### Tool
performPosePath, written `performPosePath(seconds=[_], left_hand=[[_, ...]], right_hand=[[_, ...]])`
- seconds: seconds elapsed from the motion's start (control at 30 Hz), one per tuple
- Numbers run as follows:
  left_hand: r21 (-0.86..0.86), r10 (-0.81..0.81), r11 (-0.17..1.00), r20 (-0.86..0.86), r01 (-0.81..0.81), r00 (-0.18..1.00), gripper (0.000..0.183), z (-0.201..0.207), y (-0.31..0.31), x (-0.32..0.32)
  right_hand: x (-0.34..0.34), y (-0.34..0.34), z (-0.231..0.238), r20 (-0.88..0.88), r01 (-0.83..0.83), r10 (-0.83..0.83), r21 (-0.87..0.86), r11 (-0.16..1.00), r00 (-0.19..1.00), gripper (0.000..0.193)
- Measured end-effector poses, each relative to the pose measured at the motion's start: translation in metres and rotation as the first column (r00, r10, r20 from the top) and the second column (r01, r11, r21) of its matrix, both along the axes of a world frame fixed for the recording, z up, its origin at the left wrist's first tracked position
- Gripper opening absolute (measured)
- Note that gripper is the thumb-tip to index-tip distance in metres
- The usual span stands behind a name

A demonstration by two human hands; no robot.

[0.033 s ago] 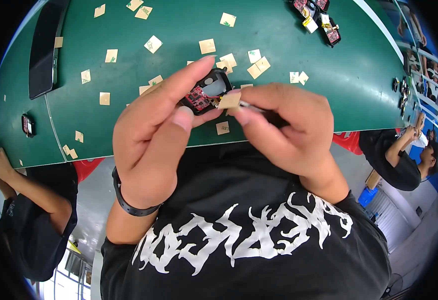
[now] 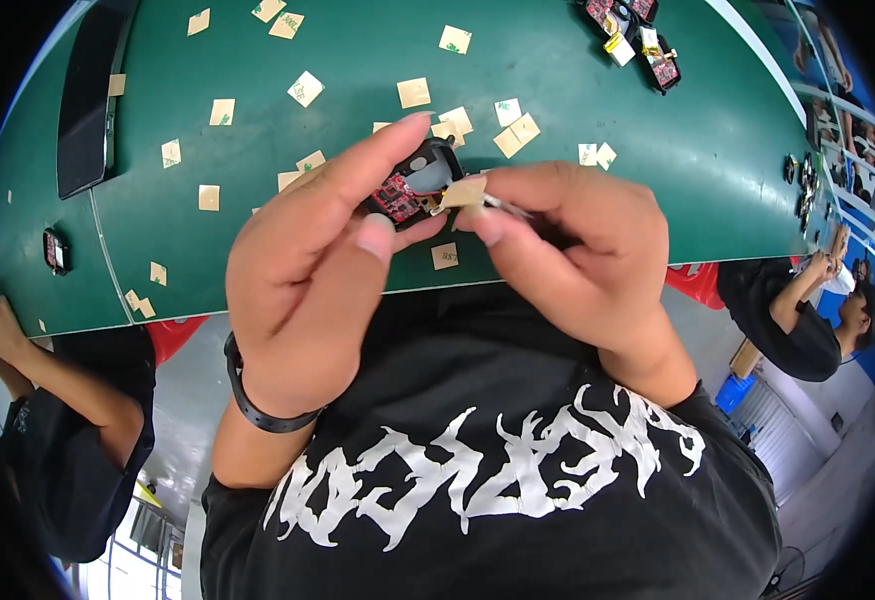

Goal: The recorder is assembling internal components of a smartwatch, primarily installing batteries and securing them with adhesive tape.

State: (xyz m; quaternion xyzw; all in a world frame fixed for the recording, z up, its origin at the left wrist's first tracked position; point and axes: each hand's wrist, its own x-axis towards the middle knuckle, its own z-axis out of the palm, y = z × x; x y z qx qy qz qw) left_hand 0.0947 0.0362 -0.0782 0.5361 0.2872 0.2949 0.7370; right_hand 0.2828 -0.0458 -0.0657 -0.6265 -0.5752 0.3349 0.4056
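My left hand [image 2: 303, 275] is closed around a small black device housing [image 2: 436, 152], with its thumb at the lower edge and its fingers behind. Inside the open housing are a red circuit board [image 2: 400, 197], a grey area and some thin wires. At its right side, my right hand [image 2: 588, 245] pinches a tan paper square [image 2: 466, 192] between thumb and forefinger. A thin silvery metal tool [image 2: 508, 207], perhaps tweezers, lies between the same fingers, mostly hidden. The square overlaps the housing's right edge; I cannot tell whether they touch.
Several loose tan squares [image 2: 413, 93] are scattered over the green table [image 2: 538, 75]. More opened housings [image 2: 663, 68] lie at the far right, and one [image 2: 56, 251] at the left. A black panel [image 2: 93, 100] stands far left. Co-workers [image 2: 78, 450] sit on both sides.
My right hand has shifted very slightly right, and the tan square has tilted and risen a little with it. The housing in my left hand has moved slightly to the right.
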Motion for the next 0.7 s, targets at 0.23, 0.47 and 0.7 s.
performPosePath(seconds=[0.23, 0.47, 0.7], left_hand=[[0.052, 0.052, 0.997, -0.074, -0.049, 0.996, 0.04, -0.006, -0.006, 0.006], [0.027, 0.097, 0.995, -0.096, -0.095, 0.991, 0.036, -0.004, -0.008, 0.007], [0.042, 0.166, 0.985, -0.021, -0.165, 0.986, 0.034, -0.008, -0.009, 0.012]], right_hand=[[-0.005, 0.0, 0.004, -0.449, 0.094, -0.194, -0.236, 0.967, 0.872, 0.013], [-0.007, 0.005, 0.005, -0.556, 0.072, -0.208, -0.256, 0.964, 0.805, 0.009], [-0.016, 0.007, -0.007, -0.491, 0.145, -0.175, -0.098, 0.985, 0.854, 0.009]])
